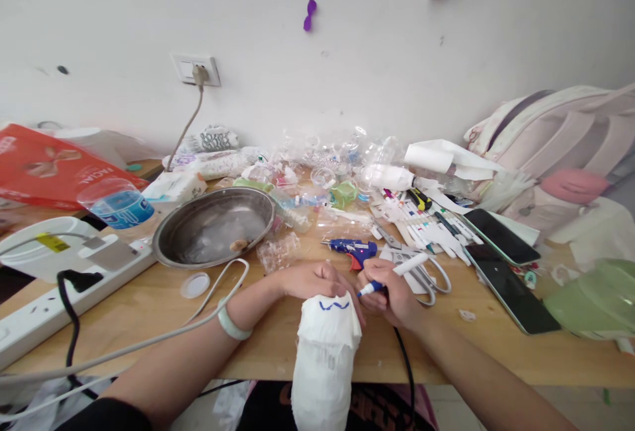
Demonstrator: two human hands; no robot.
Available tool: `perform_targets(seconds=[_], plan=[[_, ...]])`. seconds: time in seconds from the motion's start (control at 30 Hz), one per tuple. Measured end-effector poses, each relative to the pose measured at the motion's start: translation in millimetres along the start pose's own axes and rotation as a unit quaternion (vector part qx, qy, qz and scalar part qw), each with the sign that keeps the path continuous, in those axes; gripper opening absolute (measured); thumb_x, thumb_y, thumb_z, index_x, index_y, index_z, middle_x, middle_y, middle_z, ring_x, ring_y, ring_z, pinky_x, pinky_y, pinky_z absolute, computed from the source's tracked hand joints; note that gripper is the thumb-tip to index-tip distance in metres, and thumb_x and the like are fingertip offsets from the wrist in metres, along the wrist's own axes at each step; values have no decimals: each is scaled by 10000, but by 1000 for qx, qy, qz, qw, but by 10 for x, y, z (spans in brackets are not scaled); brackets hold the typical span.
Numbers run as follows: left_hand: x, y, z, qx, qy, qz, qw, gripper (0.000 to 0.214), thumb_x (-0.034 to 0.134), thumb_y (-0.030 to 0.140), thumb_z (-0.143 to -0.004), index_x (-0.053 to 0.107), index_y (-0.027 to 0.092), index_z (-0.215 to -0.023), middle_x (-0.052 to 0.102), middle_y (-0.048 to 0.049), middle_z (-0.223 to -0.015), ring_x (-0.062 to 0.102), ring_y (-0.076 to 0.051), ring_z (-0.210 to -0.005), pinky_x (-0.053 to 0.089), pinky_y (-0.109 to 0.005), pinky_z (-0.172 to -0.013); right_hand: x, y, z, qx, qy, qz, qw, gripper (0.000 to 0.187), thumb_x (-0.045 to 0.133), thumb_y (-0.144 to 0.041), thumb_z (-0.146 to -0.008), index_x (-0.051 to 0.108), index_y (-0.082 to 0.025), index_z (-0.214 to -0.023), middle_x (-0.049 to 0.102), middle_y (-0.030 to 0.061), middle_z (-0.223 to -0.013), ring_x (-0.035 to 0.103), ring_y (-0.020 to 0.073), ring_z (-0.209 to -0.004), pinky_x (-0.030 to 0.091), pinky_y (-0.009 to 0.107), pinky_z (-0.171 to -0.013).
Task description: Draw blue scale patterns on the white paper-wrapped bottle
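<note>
My left hand (pixel 317 282) is closed over the top of a white tissue-wrapped bottle shape (pixel 325 358) that leans over the table's near edge. Blue wavy lines are drawn on its upper part. My right hand (pixel 391 295) grips a white marker with a blue tip (pixel 394 274), the tip touching the white wrapping beside the blue lines. A pale bangle sits on my left wrist (pixel 233 325).
A metal bowl (pixel 171 246) stands left of centre, a blue glue gun (pixel 352 249) and scissors (pixel 421 272) just beyond my hands. Markers (pixel 431 226), clear plastic pieces (pixel 322 153), two phones (pixel 506 252), a power strip (pixel 30 318) and a backpack (pixel 550 127) crowd the wooden table (pixel 149 312).
</note>
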State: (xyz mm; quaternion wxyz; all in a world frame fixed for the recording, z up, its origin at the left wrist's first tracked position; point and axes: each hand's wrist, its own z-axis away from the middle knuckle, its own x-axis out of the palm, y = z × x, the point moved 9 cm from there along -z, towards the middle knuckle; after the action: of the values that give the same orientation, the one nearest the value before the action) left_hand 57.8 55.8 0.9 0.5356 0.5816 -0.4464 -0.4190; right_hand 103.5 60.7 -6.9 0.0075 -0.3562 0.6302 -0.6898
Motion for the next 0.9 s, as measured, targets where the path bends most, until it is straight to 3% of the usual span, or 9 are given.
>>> perform_targets(seconds=[0.1, 0.2, 0.37, 0.53, 0.73, 0.9], plan=[[-1, 79, 11, 44, -12, 25, 999, 561, 505, 453, -887, 495, 136, -423, 722, -158, -998, 635, -188, -842, 470, -299, -824, -22, -58, -18, -21, 23, -51, 998, 351, 540, -332, -779, 370, -213, -496, 306, -95, -352, 195, 55, -308, 166, 190, -328], [-60, 94, 33, 42, 1, 11, 999, 549, 515, 465, -886, 552, 126, -456, 705, -172, -1062, 646, -207, -896, 465, -315, -865, -57, -93, -26, -36, 41, -46, 997, 370, 528, -366, -800, 398, -209, -492, 320, -85, -344, 222, 64, -308, 186, 193, -332], [-177, 213, 82, 56, 43, -32, 997, 543, 460, 480, -914, 654, 98, -581, 710, -203, -984, 651, -192, -813, 478, -275, -723, -86, -102, -22, -46, 38, -49, 997, 387, 524, -433, -808, 424, -205, -511, 332, -84, -338, 216, 66, -314, 201, 198, -362], [-236, 171, 85, 69, 60, -48, 995, 605, 424, 533, -911, 516, 126, -474, 714, -203, -920, 639, -197, -780, 470, -298, -706, -105, -100, -24, -29, 41, -55, 997, 377, 513, -454, -793, 400, -218, -522, 318, -88, -333, 201, 81, -318, 197, 208, -368], [-359, -56, 78, 0, 108, -47, 993, 647, 396, 645, -869, 441, 146, -459, 718, -163, -827, 608, -173, -710, 467, -295, -689, -109, -113, -26, -17, 58, -38, 997, 396, 531, -480, -756, 378, -220, -499, 315, -81, -324, 186, 80, -321, 179, 218, -368], [-329, -171, 119, -106, 87, -31, 990, 598, 473, 651, -829, 646, 118, -621, 681, -98, -708, 556, -147, -615, 415, -253, -566, -110, -89, -20, -9, 49, -44, 998, 393, 538, -480, -758, 381, -219, -509, 312, -82, -338, 197, 83, -339, 190, 219, -384]])
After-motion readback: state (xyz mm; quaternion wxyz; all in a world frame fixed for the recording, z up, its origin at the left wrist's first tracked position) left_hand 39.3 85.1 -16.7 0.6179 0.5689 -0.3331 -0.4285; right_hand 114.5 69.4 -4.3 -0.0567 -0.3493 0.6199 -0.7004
